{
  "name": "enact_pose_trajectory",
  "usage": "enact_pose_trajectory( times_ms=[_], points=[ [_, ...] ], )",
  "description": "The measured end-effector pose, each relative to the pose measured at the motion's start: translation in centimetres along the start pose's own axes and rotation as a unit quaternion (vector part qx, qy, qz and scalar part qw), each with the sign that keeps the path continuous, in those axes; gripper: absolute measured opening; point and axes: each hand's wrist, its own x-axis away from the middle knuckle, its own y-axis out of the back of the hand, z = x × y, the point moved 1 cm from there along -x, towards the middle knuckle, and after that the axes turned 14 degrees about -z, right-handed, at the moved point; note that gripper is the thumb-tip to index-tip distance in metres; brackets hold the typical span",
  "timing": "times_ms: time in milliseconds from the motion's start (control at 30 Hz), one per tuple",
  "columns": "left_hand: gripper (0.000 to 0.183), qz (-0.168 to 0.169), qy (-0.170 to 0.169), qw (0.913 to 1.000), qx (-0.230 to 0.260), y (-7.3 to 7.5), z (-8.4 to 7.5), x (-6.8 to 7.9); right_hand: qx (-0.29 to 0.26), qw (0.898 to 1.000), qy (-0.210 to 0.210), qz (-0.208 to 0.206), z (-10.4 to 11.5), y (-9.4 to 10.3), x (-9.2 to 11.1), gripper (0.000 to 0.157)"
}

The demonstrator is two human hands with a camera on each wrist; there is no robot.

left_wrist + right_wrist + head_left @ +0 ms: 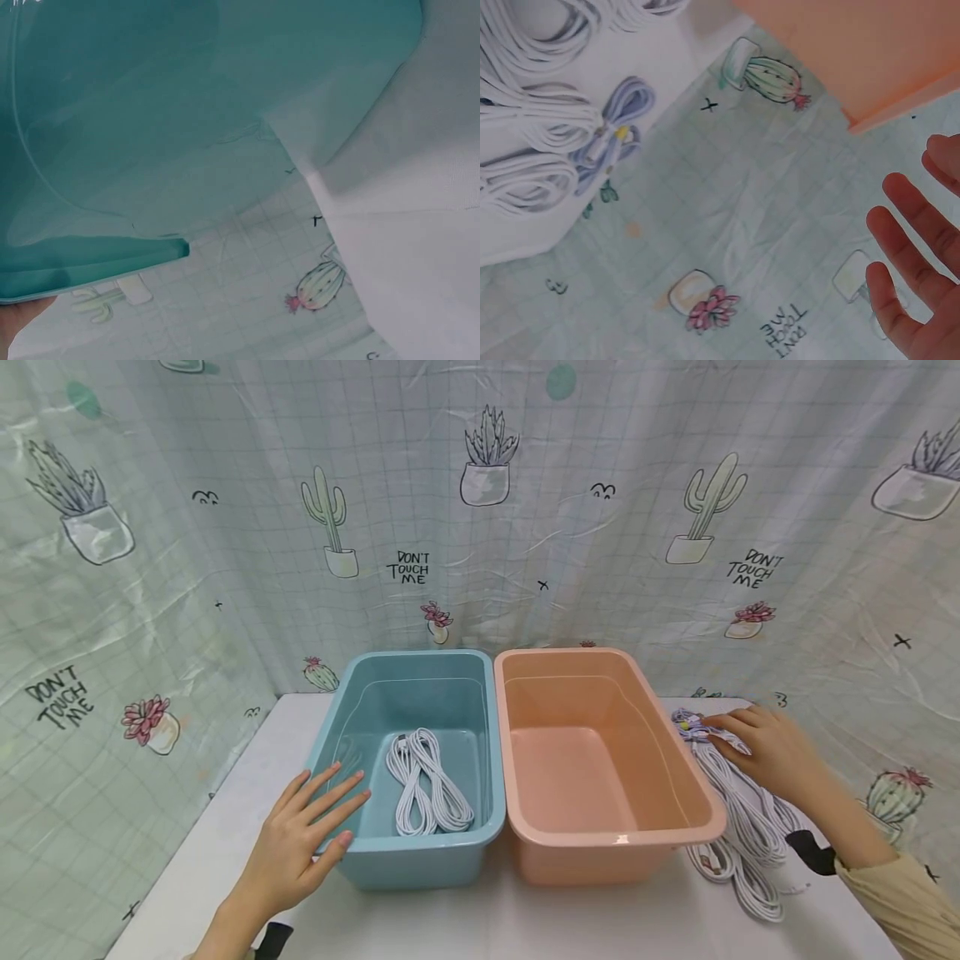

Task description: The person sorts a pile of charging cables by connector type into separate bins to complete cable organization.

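Observation:
My left hand [296, 843], fingers straight and spread, is at the near left rim of a light blue bin [408, 860]. Part of that hand [22, 319] shows by the bin's rim in the left wrist view. Inside the bin lies a bundled white cable [427, 785]. On the right, my right hand [768, 752] hovers by a pile of white cables [738, 802] and a pale purple cable [686, 722]. The right wrist view shows its fingers [911, 232] apart with nothing between them, and the purple cable [634, 101] lying away from them.
An orange bin [600, 860] stands against the blue bin's right side, between it and the cable pile. Both sit on a white table [300, 718]. A curtain [480, 568] printed with cacti hangs behind and along both sides.

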Motion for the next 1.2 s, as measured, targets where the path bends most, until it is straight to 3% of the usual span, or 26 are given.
enact_pose_trajectory(
  times_ms=[167,433,667,967,1200],
  points=[
    [0.041,0.001,0.000,1.0000,0.000,0.1,0.0,0.0,-0.001,1.000,-0.020,0.002,-0.4,-0.1,1.3,0.051],
    [0.042,-0.001,0.000,1.0000,-0.001,0.1,-0.1,-0.1,0.021,0.997,-0.066,0.045,-1.1,-0.2,3.5,0.017],
    [0.040,0.000,-0.001,1.0000,0.002,0.1,-0.1,-0.1,0.038,0.993,-0.081,0.073,-1.8,-0.3,5.1,0.028],
    [0.042,-0.003,-0.003,1.0000,0.002,0.1,-0.1,-0.1,0.066,0.991,-0.084,0.084,-2.5,-0.6,7.0,0.025],
    [0.041,0.004,-0.001,1.0000,0.002,0.0,-0.1,-0.1,0.101,0.976,-0.121,0.149,-3.1,-1.5,8.8,0.030]
  ],
)
